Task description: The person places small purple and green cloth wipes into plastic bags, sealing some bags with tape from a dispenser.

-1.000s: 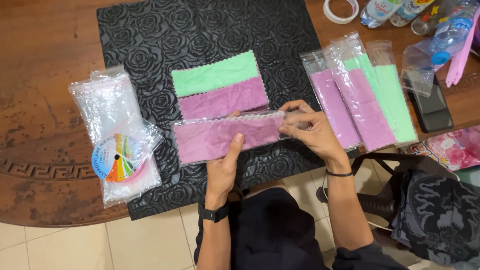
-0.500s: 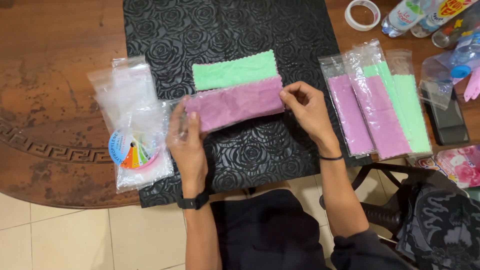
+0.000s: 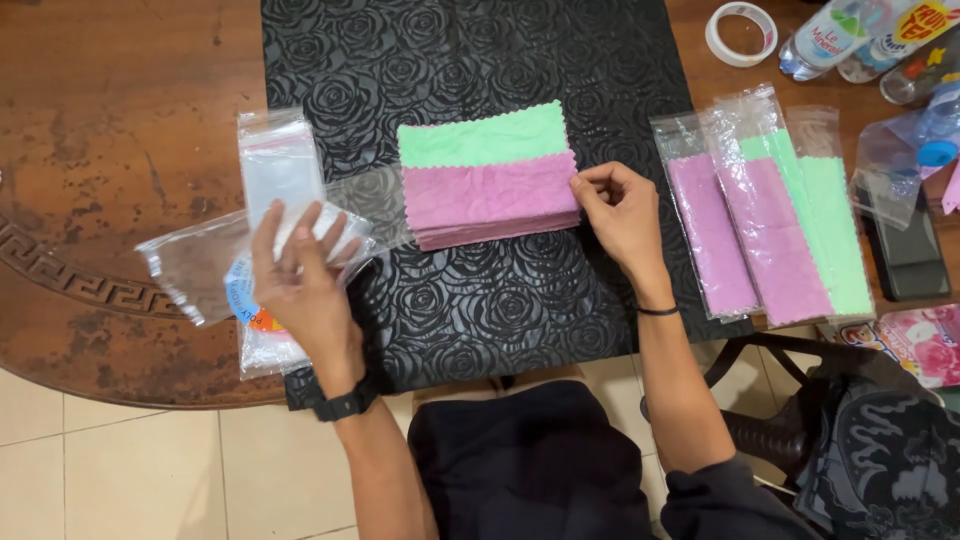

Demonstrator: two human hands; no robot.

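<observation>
Left hand [image 3: 300, 275] spread over an empty clear plastic sleeve [image 3: 200, 262], fingers wide and lying on its top, thumb probably tucked beneath but hidden from this view. Under the sleeve, a stack of more clear sleeves [image 3: 278, 170] with a round coloured label showing just beside the palm. Black watch [image 3: 345, 405] strapped on that wrist.

Right hand [image 3: 620, 215] pinching the right edge of the pink cloth stack [image 3: 490, 195], thumb and forefinger drawn narrow on the zigzag hem, other fingers curled. Thin black band [image 3: 657, 311] on that wrist. Pink cloths folded and piled flat near the middle of the black rose-embossed mat [image 3: 470, 50], overlapping the near part of a green cloth [image 3: 482, 135] lying just behind.

To the right, partly off the mat, a row of packed sleeves [image 3: 765, 215] side by side and overlapping, some holding pink cloth, some green. Beyond them a dark flat phone-like thing [image 3: 905, 250], a roll of tape [image 3: 741, 32] and plastic bottles [image 3: 835, 35] at the far corner. All of it on a brown wooden worktop [image 3: 110, 120] with a carved key border along the near edge. Pale tiled floor [image 3: 120, 480] below, dark bag [image 3: 885, 465] at the lower right.
</observation>
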